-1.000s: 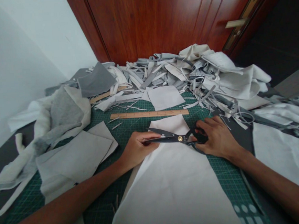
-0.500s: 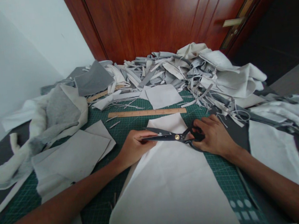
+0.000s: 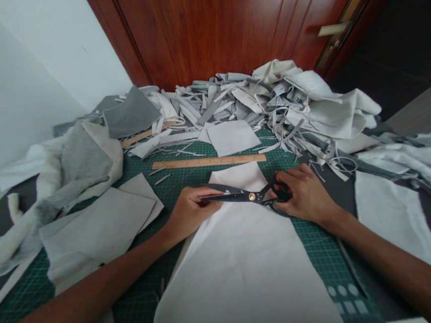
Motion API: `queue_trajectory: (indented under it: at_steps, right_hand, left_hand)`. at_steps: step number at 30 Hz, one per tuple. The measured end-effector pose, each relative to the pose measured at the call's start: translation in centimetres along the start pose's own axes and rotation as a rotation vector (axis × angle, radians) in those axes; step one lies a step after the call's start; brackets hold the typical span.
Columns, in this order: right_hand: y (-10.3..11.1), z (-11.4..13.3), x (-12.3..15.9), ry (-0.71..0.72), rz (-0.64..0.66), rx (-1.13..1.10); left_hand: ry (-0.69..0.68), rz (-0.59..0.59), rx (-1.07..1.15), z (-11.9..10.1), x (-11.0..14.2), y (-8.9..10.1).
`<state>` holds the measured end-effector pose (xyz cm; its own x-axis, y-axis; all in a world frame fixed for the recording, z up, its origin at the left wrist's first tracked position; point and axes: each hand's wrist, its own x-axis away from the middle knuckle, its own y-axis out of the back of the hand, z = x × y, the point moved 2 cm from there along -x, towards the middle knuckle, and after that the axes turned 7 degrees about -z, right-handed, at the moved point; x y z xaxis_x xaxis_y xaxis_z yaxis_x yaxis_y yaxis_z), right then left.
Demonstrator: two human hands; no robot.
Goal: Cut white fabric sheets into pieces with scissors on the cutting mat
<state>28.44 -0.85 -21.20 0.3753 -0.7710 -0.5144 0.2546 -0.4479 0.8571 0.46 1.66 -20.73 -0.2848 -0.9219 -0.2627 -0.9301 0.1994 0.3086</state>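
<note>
Since the earliest frame our scissors [image 3: 252, 197] close slightly across the white cloth [image 3: 242, 269], which lies on the cutting mat [image 3: 317, 245]; our right hand [image 3: 302, 194] grips the handles; our left hand [image 3: 193, 209] appears to pinch the cloth's edge beside the tips; we judge this mid-cut, and closing further calls for steady tension.

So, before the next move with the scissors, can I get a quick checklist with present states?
1. Right hand on the scissors' handles: ok.
2. Left hand at the white cloth's left edge: ok.
3. Left fingers clear of the blade tips: not ok, they overlap in this view.
4. Cloth between the blades: cannot tell.
5. Wooden ruler clear of the blades: ok, lying beyond them.
</note>
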Motion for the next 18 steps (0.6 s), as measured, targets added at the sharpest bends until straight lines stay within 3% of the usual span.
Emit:
queue_trajectory:
  at_steps: [12, 18]
  right_hand:
    - [-0.12, -0.27, 0.19, -0.004, -0.024, -0.03]
    - [-0.23, -0.82, 0.18, -0.145, -0.031, -0.104]
  left_hand:
    - [0.048, 0.029, -0.006, 0.47, 0.07, 0.0]
    - [0.049, 0.026, -0.011, 0.27, 0.11, 0.07]
